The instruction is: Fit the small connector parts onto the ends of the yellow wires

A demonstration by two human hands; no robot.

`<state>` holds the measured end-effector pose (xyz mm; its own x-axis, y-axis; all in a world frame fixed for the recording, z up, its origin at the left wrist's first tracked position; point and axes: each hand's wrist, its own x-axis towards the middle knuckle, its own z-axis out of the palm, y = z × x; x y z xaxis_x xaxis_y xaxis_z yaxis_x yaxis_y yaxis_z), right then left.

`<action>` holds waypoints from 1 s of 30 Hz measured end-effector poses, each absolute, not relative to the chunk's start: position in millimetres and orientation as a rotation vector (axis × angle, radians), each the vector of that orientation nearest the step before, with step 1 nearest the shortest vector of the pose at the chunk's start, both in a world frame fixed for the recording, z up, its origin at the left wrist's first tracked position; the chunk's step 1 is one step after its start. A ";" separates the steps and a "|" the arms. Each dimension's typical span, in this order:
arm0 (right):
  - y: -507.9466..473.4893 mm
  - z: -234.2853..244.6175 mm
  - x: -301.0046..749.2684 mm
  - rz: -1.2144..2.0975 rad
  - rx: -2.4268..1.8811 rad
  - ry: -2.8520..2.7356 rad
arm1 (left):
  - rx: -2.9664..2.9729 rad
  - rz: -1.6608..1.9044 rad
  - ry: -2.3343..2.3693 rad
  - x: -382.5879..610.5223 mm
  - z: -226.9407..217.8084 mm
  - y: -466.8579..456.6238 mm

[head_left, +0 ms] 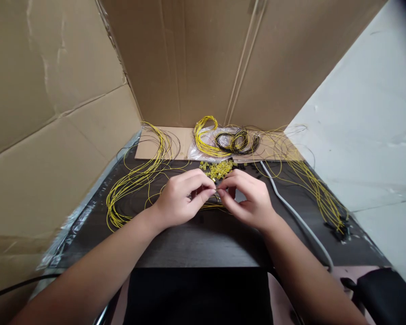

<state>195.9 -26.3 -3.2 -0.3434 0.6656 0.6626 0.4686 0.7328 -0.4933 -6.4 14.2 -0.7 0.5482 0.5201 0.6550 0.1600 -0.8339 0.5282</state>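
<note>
My left hand (184, 196) and my right hand (248, 198) meet above the middle of the dark table, both closed in a pinch. Between their fingertips runs a short visible bit of thin dark wire (217, 189); its ends are hidden by the fingers. Just beyond the hands lies a pile of small yellow plastic pieces (221, 169). Yellow wires (211, 206) pass below and behind the hands, partly covered by them.
A long bundle of yellow wires (122, 194) curves along the left side. At the back, yellow coils (203, 140) and black coils (238, 142) rest on clear plastic. More yellow wires (321, 194) with black ends lie right, beyond a grey cable (297, 214). Cardboard walls (203, 58) stand behind and left.
</note>
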 end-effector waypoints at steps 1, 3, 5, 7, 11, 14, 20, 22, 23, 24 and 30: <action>-27.1 -2.6 194.7 0.290 -0.857 -1.987 | 2.320 1.162 0.562 -5.7 0.8 12.8; -28.0 -1.9 192.8 0.327 -0.850 -1.955 | 2.208 1.087 0.576 -4.5 3.1 10.9; -28.0 -2.1 191.5 0.346 -0.852 -1.934 | 2.143 1.050 0.590 -3.6 3.7 10.0; -27.2 -3.2 191.0 0.337 -0.859 -1.921 | 2.131 1.064 0.621 -3.0 3.0 10.1; -25.7 -6.2 190.8 0.286 -0.880 -1.923 | 2.151 1.123 0.677 -2.7 1.1 10.9; -25.5 -6.6 190.8 0.326 -0.885 -1.909 | 2.148 1.095 0.670 -3.2 1.7 10.5; -24.8 -5.1 191.1 0.647 -0.876 -1.820 | 2.158 1.049 0.624 -4.7 2.5 9.5; -24.1 -5.7 191.9 0.699 -0.885 -1.804 | 2.201 1.047 0.614 -5.1 0.9 10.2; -23.7 -6.2 192.5 0.713 -0.888 -1.799 | 2.235 1.054 0.612 -5.2 -0.1 10.7; -23.4 -6.8 193.0 0.726 -0.891 -1.797 | 2.273 1.066 0.610 -5.2 -1.2 11.3; -21.6 -10.4 193.7 0.804 -0.908 -1.756 | 2.415 1.194 0.561 -6.1 -6.7 14.2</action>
<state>193.7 -21.6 -10.4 -0.2566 0.8555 0.4497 0.2182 0.5045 -0.8354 -6.1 14.2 -6.7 0.5578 0.5094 0.6553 0.1800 -0.8450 0.5036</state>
